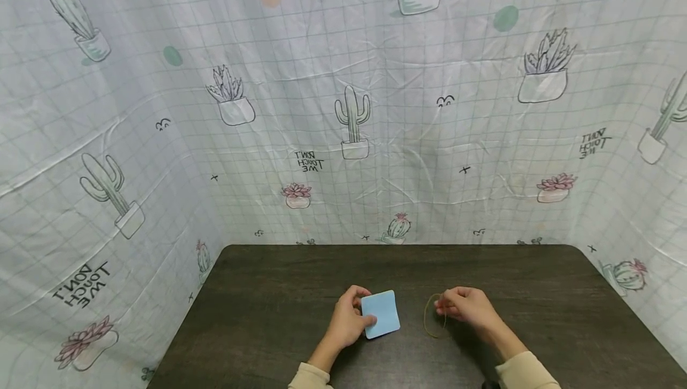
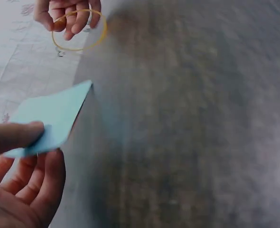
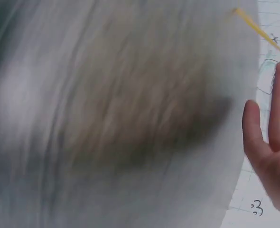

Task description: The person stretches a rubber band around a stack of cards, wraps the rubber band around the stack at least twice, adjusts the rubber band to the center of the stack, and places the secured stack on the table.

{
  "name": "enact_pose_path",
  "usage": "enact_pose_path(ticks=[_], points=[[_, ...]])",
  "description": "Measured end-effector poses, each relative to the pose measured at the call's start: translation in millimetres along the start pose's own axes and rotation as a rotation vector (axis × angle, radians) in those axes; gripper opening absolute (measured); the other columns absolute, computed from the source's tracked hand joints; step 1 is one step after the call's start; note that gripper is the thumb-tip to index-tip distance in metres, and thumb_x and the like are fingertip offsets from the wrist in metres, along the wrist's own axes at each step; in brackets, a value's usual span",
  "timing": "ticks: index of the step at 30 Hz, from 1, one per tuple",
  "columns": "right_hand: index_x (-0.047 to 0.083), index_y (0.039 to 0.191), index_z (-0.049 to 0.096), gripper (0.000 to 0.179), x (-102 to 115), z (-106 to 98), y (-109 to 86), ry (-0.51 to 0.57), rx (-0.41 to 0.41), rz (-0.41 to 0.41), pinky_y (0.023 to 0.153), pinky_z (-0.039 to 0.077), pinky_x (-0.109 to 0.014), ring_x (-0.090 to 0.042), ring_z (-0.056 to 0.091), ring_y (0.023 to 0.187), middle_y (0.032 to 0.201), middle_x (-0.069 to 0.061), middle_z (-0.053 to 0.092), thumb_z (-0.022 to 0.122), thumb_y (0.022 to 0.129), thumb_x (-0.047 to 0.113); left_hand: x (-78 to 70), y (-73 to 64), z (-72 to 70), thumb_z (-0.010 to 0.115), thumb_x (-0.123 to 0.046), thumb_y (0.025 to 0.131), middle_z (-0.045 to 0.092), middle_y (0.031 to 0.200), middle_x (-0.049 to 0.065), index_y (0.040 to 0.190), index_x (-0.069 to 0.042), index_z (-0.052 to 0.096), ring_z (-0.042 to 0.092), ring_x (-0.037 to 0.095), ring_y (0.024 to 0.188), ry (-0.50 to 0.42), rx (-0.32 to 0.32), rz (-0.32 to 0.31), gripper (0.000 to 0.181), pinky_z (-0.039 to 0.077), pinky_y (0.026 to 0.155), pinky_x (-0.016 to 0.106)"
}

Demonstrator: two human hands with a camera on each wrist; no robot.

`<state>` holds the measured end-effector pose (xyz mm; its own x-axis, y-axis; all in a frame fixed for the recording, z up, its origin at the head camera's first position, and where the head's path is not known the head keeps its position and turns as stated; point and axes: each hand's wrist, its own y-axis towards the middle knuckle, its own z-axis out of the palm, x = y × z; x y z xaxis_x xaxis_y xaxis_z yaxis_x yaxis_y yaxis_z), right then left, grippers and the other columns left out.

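Observation:
My left hand (image 1: 346,322) pinches a light blue square piece of paper or thin card (image 1: 382,314), thumb on its upper face and fingers beneath. In the left wrist view the blue square (image 2: 52,111) is tilted above the table, and a darker reddish edge shows under it. To the right, my right hand (image 1: 472,308) holds a yellow rubber band (image 1: 424,317) between thumb and fingers. The band hangs as a loose loop, apart from the square. Only part of the band (image 3: 261,32) and a few fingers show in the right wrist view.
A dark wood-grain table (image 1: 268,293) lies under both hands. Behind it and at both sides hangs a pale curtain (image 1: 408,156) printed with a grid and potted cacti. Near the right sleeve (image 1: 526,371) a small dark object shows at the bottom edge.

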<state>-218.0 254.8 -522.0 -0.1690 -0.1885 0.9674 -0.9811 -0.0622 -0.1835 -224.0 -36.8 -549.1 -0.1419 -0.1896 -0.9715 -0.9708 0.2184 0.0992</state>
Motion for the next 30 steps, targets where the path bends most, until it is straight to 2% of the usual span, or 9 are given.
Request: enact_pose_path(ticks=[2,5,9,13,16,20,23,26,30], points=[[-0.009,0.106,0.063,0.025,2.8,-2.1,0.0,0.140,0.080,-0.001,0.086,0.056,-0.034,-0.021,0.073,0.091,0.103,-0.018,0.073,0.052,0.103,0.013,-0.7,0.0,-1.5,0.074,0.022,0.072,0.066,0.083,0.008,0.108,0.000,0.061,0.057,0.012,0.059,-0.115,0.009,-0.039,0.044,0.045,0.044,0.025],[-0.005,0.114,0.060,0.026,7.5,-5.7,-1.2,0.316,0.179,0.010,0.095,0.051,-0.034,-0.019,0.071,0.100,0.111,-0.016,0.072,0.048,0.107,0.018,-3.6,0.0,-4.6,0.074,0.021,0.074,0.070,0.089,0.011,0.104,0.002,0.063,0.065,0.017,0.068,-0.224,0.017,-0.083,0.037,0.050,0.048,0.028],[0.004,0.114,0.058,0.020,13.9,-6.8,-2.0,0.481,0.231,0.035,0.097,0.051,-0.033,-0.017,0.070,0.103,0.110,-0.008,0.073,0.045,0.109,0.018,-11.0,-0.1,-9.4,0.074,0.019,0.076,0.071,0.092,0.013,0.102,0.005,0.063,0.068,0.022,0.074,-0.297,0.031,-0.097,0.032,0.054,0.052,0.031],[0.009,0.109,0.054,0.014,18.3,-6.2,-3.1,0.588,0.254,0.028,0.097,0.051,-0.035,-0.018,0.071,0.102,0.110,-0.005,0.074,0.040,0.108,0.010,-18.7,-0.9,-13.1,0.076,0.017,0.076,0.071,0.092,0.012,0.104,0.006,0.063,0.069,0.024,0.075,-0.309,0.034,-0.100,0.033,0.055,0.053,0.033],[0.009,0.110,0.053,0.014,19.7,-5.6,-4.0,0.636,0.294,0.002,0.097,0.051,-0.038,-0.021,0.070,0.103,0.114,-0.005,0.072,0.041,0.106,0.002,-21.3,-1.2,-15.6,0.076,0.017,0.076,0.071,0.092,0.012,0.104,0.005,0.063,0.069,0.024,0.076,-0.305,0.028,-0.099,0.034,0.056,0.054,0.035],[0.009,0.111,0.056,0.020,19.1,-4.7,-3.6,0.697,0.404,-0.066,0.097,0.051,-0.040,-0.023,0.069,0.106,0.121,-0.006,0.068,0.043,0.105,-0.005,-20.5,-0.9,-18.6,0.077,0.016,0.076,0.071,0.093,0.011,0.105,0.005,0.063,0.069,0.025,0.076,-0.299,0.026,-0.099,0.034,0.057,0.056,0.039],[0.010,0.110,0.057,0.026,18.3,-3.9,-3.2,0.735,0.478,-0.102,0.098,0.050,-0.041,-0.024,0.069,0.106,0.124,-0.008,0.066,0.038,0.105,-0.008,-18.9,-0.3,-19.9,0.077,0.015,0.077,0.070,0.092,0.011,0.106,0.004,0.063,0.069,0.024,0.076,-0.295,0.030,-0.098,0.034,0.057,0.057,0.042],[0.010,0.110,0.058,0.027,18.4,-2.5,-3.0,0.750,0.489,-0.116,0.097,0.051,-0.040,-0.024,0.069,0.106,0.124,-0.008,0.066,0.038,0.105,-0.008,-18.8,0.2,-20.7,0.077,0.015,0.077,0.070,0.092,0.010,0.106,0.004,0.064,0.068,0.023,0.075,-0.296,0.031,-0.092,0.034,0.057,0.057,0.041],[0.010,0.107,0.060,0.026,20.0,0.1,-3.5,0.756,0.447,-0.133,0.095,0.052,-0.036,-0.020,0.070,0.102,0.120,-0.007,0.067,0.042,0.104,-0.008,-21.6,0.0,-21.7,0.077,0.015,0.077,0.070,0.092,0.010,0.107,0.005,0.063,0.068,0.021,0.074,-0.301,0.034,-0.090,0.034,0.057,0.056,0.040]])
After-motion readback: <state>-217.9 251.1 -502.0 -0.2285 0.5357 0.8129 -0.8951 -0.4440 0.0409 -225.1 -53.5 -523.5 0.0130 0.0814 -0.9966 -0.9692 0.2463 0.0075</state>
